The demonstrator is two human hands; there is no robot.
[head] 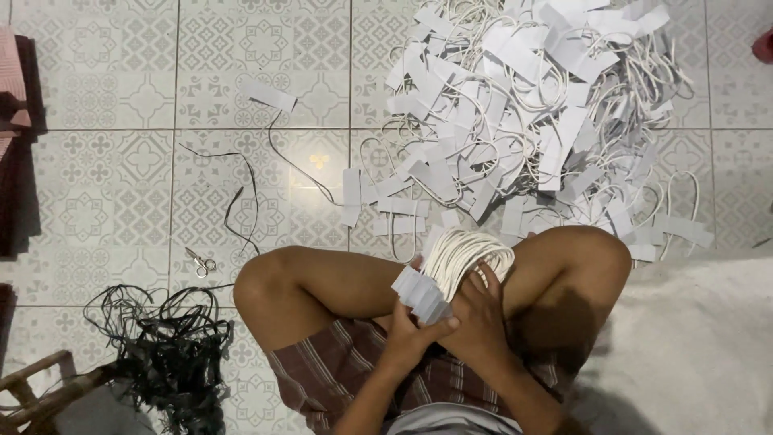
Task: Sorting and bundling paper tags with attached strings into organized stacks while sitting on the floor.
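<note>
I sit cross-legged on a patterned tile floor. Both hands meet over my lap on a bundle of white cord handles with white paper strips [451, 270]. My left hand [412, 332] grips the stacked paper strips from below, thumb across them. My right hand [481, 312] wraps the looped cords just beside it. A large heap of the same white strips and cord loops [531, 113] lies on the floor ahead of my knees.
Small scissors [201, 263] lie on the tiles left of my knee. A tangle of black cord [173, 346] sits at lower left, with loose black strands [241, 193] beyond. A wooden frame [40, 387] is at the bottom left corner, white cloth [692, 338] at right.
</note>
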